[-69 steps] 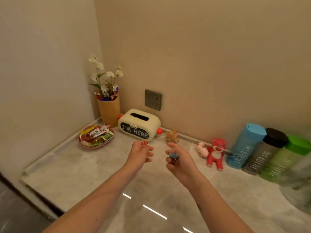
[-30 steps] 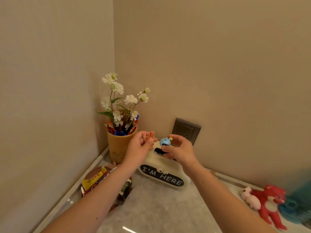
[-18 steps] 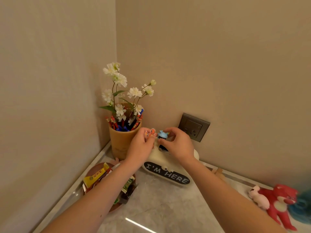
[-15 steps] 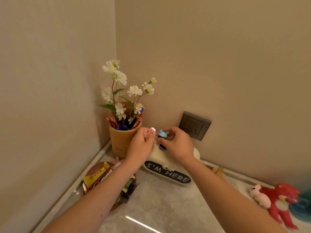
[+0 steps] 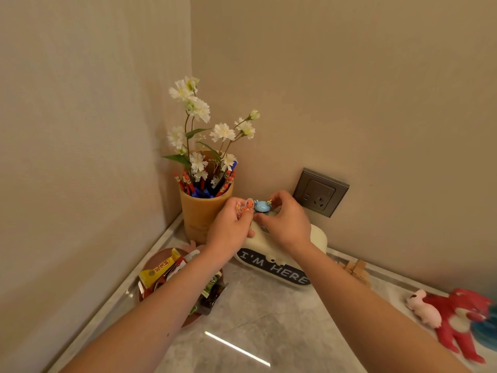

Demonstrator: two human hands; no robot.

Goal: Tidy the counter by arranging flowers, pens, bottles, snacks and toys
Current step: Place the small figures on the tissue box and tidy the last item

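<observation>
a: left hand (image 5: 231, 227)?
b: pinches orange toy (image 5: 246, 206) above the tissue box (image 5: 317, 238), counter's back left corner.
a: right hand (image 5: 285, 222)?
b: fingers clamped on blue toy (image 5: 262, 205), touching the orange one.

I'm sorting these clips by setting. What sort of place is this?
Probably a home: a marble counter in a wall corner, with a wall socket, a tissue box and a snack plate.

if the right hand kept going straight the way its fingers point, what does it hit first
Probably the small blue toy figure that the right hand pinches would meet the flat orange figure in the left hand; depth unclear.
</observation>
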